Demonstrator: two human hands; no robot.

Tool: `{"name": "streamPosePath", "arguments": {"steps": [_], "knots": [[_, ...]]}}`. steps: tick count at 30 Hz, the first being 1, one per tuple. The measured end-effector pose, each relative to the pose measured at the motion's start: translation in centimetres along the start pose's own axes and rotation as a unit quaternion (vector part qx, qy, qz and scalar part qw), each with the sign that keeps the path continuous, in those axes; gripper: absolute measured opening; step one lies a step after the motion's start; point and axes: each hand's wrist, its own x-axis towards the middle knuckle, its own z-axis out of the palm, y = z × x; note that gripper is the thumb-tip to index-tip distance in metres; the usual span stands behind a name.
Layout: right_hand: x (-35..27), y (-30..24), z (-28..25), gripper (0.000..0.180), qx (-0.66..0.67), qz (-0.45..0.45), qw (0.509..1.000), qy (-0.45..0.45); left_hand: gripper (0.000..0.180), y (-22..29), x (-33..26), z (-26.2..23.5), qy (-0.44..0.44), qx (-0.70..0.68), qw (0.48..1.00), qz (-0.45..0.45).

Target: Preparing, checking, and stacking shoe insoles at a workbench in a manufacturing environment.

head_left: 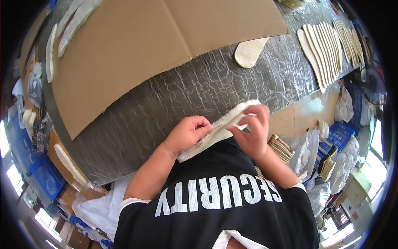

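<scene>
Just in front of my body, over the near table edge, I hold a cream fleece insole [219, 132] at a slant. Its fluffy rim runs along the far side, and its layers part slightly between my hands. My left hand [185, 136] pinches the long edge near the lower-left end, thumb against fingertips. At the upper-right end my right hand [253, 135] grips the insole, fingers curled over it and the thumb beneath. Part of the insole is hidden behind the right fingers. A single loose insole [250, 54] lies farther off, partly under a cardboard sheet [137, 45].
The dark table [137, 137] has a crinkled film cover. Overlapping insoles [322, 52] are fanned out at the far right. White fleece pieces [78, 27] lie far left. A stack of insoles [282, 147], plastic bags [304, 149] and a blue crate [342, 135] stand on my right.
</scene>
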Motion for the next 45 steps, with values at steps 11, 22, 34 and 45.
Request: {"name": "streamPosePath", "arguments": {"steps": [11,22,34,45], "knots": [[-1.8,-0.9,2.7,0.061,0.623,0.380,0.684,0.016,0.015,3.0,-0.1,4.7,0.058,-0.139,0.977,0.150],[-2.8,0.2,-2.6,0.026,0.681,0.396,0.580,-0.208,0.025,7.7,-3.1,5.8,0.078,0.537,0.657,0.524],[-7.2,0.2,-0.4,0.021,0.645,0.386,0.605,-0.262,0.018,6.1,-5.3,7.7,-0.027,0.604,0.639,0.475],[-7.9,-0.1,-1.2,0.026,0.648,0.333,0.627,-0.274,0.016,6.1,-6.4,9.2,0.029,0.590,0.715,0.374]]}}
